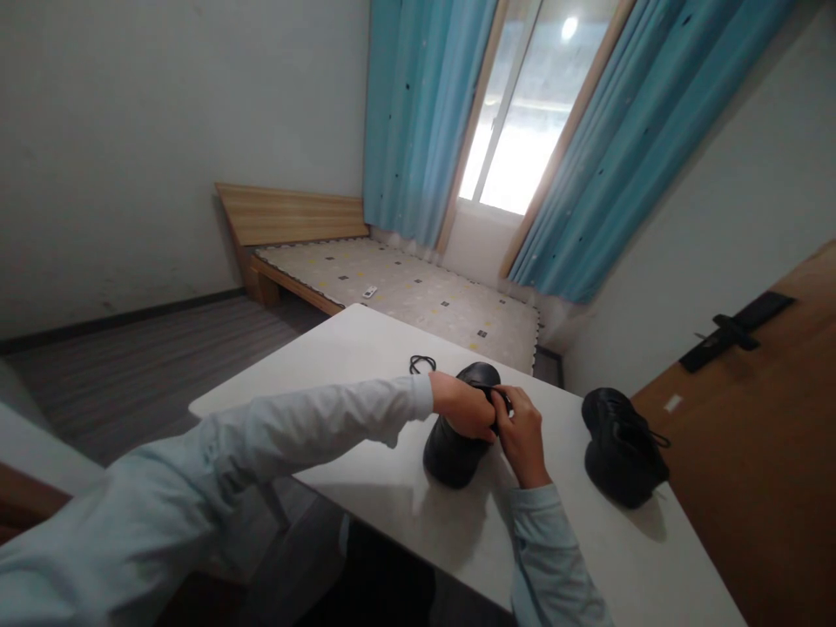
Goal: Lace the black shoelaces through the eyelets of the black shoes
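Observation:
A black shoe (450, 457) stands on the white table in front of me, under both hands. My left hand (462, 407) reaches across its middle from the left, fingers curled down and closed, their tips partly hidden. My right hand (523, 434) comes in from the right, thumb and fingers pinched together at the shoe's upper, close against the left fingers. What either hand pinches is too dark and covered to make out. Beside my left wrist, a loop of black shoelace (423, 359) lies on the tabletop. A second black shoe (623, 453), laced, sits farther right.
The white table (313, 361) has a rounded corner at the far left. Behind it is a bed with a patterned mattress (405, 279) and a small white remote (369, 292) on top. A wooden door (771, 435) with a black handle borders the right side; blue curtains (424, 113) flank the window.

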`<state>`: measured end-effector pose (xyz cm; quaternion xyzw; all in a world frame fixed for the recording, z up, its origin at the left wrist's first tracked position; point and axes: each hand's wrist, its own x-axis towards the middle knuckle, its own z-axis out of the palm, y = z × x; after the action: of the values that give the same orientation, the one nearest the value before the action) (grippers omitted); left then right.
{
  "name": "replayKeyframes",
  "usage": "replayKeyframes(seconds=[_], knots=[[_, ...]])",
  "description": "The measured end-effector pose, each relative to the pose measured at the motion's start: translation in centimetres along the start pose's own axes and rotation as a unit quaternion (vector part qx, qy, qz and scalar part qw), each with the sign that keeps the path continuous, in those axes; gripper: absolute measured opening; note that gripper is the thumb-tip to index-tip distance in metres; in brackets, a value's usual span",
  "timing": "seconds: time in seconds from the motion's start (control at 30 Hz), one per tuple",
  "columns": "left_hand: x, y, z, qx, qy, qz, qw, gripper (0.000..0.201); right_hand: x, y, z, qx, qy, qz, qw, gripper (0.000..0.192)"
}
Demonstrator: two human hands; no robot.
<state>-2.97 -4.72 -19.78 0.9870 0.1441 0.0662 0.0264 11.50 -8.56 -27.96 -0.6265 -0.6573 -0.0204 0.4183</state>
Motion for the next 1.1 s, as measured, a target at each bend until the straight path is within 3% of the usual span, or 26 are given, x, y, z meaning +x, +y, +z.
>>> replayKeyframes(seconds=[0.07,0.13,0.4,0.5,0.97,1.1], knots=[[-1.5,0.8,-1.3,0.017,-0.112,0.039,0.993,0.037,0.0,0.0,-0.1,-0.004,-0.001,0.004,1.0,0.027],[-2.6,1.5,-1.8,0.04,-0.143,0.002,0.989,0.051,0.1,0.0,-0.2,-0.007,-0.001,0.005,1.0,0.028],[-3.3,0.9,1.9,0.057,-0.05,0.03,0.997,0.036,0.3,0.4,-0.1,-0.01,0.0,0.007,1.0,0.029],[-3.3,0.6,2.4,0.042,-0.028,0.032,0.998,0.04,0.3,0.4,0.1,-0.009,0.004,0.003,1.0,0.029],[-2.1,0.5,1.0,0.025,-0.169,-0.002,0.985,0.047,0.2,-0.4,0.0,-0.021,-0.01,0.007,1.0,0.028],[-1.5,0.1,1.3,0.021,-0.176,0.018,0.984,0.044,0.1,-0.4,0.0,-0.02,-0.009,0.006,1.0,0.028]])
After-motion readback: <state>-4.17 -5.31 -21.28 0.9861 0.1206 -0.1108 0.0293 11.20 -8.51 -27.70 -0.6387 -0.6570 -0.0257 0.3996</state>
